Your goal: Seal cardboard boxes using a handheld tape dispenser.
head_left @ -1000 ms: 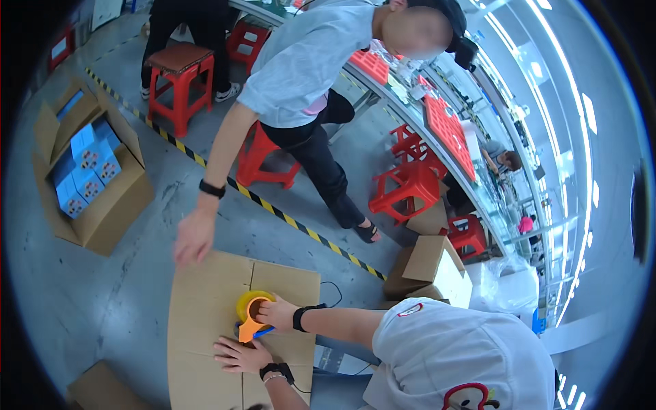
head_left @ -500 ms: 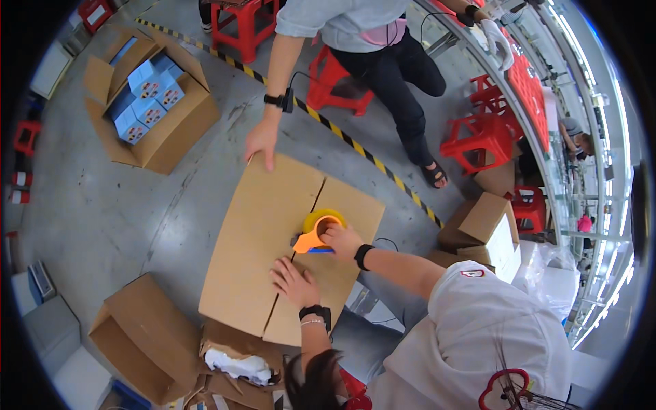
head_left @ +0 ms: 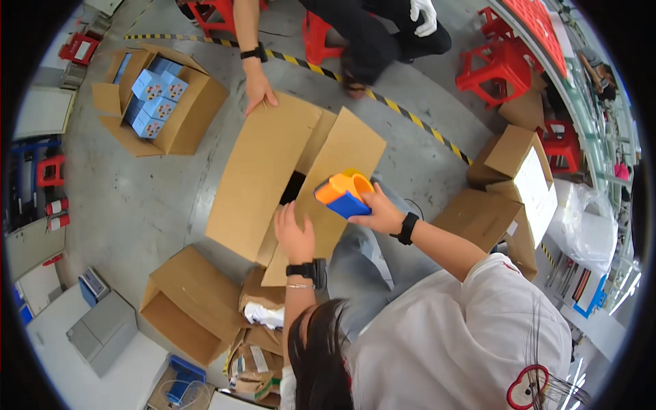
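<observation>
A big cardboard box [head_left: 254,179] stands in front of me, its two top flaps parted by a dark gap. The right flap [head_left: 350,147] is tilted up. My right hand [head_left: 384,210] grips an orange and blue tape dispenser [head_left: 346,195] with a yellow roll, held over that raised flap. My left hand [head_left: 294,236] has its fingers stretched out at the near end of the gap; whether it presses on a flap I cannot tell. Another person's hand [head_left: 258,87] rests on the box's far left corner.
An open carton [head_left: 195,116] of light blue boxes stands at the far left. Near it on my side lies an empty carton [head_left: 198,287]. More cartons [head_left: 509,154] and red stools [head_left: 493,72] are on the right. Black and yellow tape [head_left: 420,123] crosses the floor.
The flaps, lying flat and meeting before, have come apart, and the right one has risen. My right hand has lifted the tape dispenser off the seam toward the right. The other person's arm stays at the corner.
</observation>
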Demonstrator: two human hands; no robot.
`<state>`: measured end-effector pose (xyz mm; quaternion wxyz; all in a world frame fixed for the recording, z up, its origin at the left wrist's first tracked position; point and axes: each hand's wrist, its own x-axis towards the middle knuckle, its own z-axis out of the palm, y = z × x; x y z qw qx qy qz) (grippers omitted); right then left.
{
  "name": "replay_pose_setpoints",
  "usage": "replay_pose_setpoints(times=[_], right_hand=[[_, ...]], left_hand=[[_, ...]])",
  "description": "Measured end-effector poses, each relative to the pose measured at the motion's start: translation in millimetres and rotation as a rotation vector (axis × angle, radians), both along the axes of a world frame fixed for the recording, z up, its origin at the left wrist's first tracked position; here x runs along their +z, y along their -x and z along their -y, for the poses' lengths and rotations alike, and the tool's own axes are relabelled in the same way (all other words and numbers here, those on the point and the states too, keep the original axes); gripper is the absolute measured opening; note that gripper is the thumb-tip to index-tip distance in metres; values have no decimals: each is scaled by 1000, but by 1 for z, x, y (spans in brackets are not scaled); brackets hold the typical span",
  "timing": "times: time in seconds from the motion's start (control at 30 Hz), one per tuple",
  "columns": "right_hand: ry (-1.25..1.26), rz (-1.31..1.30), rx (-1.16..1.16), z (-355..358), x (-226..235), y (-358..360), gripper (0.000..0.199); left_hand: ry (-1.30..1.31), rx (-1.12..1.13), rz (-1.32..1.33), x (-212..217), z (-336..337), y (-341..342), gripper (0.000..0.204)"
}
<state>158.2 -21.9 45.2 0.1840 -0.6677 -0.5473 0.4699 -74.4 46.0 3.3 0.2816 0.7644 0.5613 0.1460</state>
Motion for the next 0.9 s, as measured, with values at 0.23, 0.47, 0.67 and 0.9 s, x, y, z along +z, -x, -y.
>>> replay_pose_setpoints(times=[0.23, 0.47, 0.67, 0.9], right_hand=[[-171, -478, -35, 42, 64, 2, 40], [-331, -573, 104, 73, 124, 23, 44], [-439, -516, 104, 68, 126, 34, 30], [-262, -459, 216, 46, 110, 29, 31]], left_hand=[[789, 145, 912, 97, -2, -17, 42], [839, -63, 803, 209, 8, -7, 47], [867, -120, 785, 236, 1, 8, 34], [950, -76, 714, 222, -27, 17, 12]])
